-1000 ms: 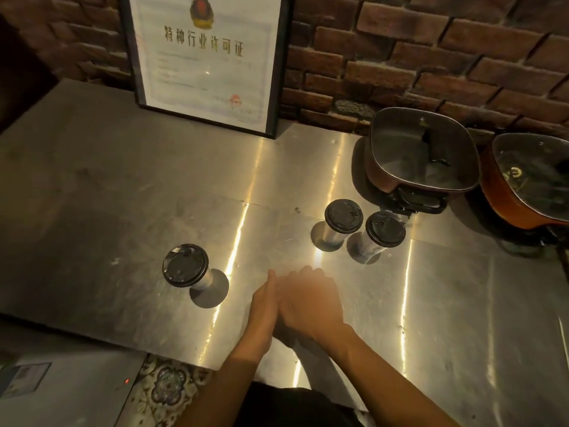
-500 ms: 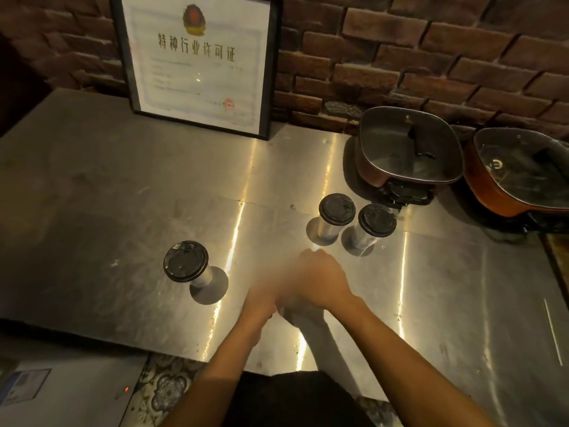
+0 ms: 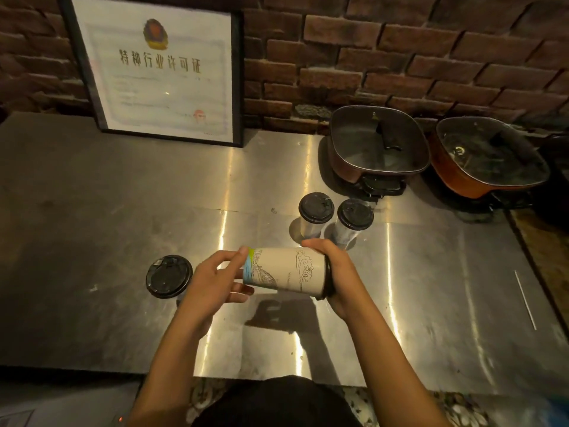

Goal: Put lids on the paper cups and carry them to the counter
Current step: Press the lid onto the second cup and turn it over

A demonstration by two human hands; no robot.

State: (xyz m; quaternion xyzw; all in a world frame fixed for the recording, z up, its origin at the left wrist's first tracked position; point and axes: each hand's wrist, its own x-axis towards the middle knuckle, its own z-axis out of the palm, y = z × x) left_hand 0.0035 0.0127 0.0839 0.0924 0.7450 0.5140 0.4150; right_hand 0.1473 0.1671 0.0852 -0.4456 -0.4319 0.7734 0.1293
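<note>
A white printed paper cup (image 3: pixel 286 270) lies sideways in the air between my hands, above the steel counter (image 3: pixel 92 211). Its black lid (image 3: pixel 328 280) points right, against the palm of my right hand (image 3: pixel 335 272), whose fingers curl over the lid end. My left hand (image 3: pixel 212 278) holds the cup's base between thumb and fingers. Three other lidded cups stand upright: one to the left (image 3: pixel 168 276) and two side by side behind my hands (image 3: pixel 316 208) (image 3: pixel 354 214).
A framed certificate (image 3: pixel 160 72) leans on the brick wall at the back. Two square lidded electric pots (image 3: pixel 377 143) (image 3: pixel 489 155) sit at the back right. A thin white straw (image 3: pixel 525 298) lies at the right. The counter's front edge runs just below my forearms.
My hands were clasped together low over the counter; now they have parted and hold a lidded cup on its side between them. The view has tilted slightly.
</note>
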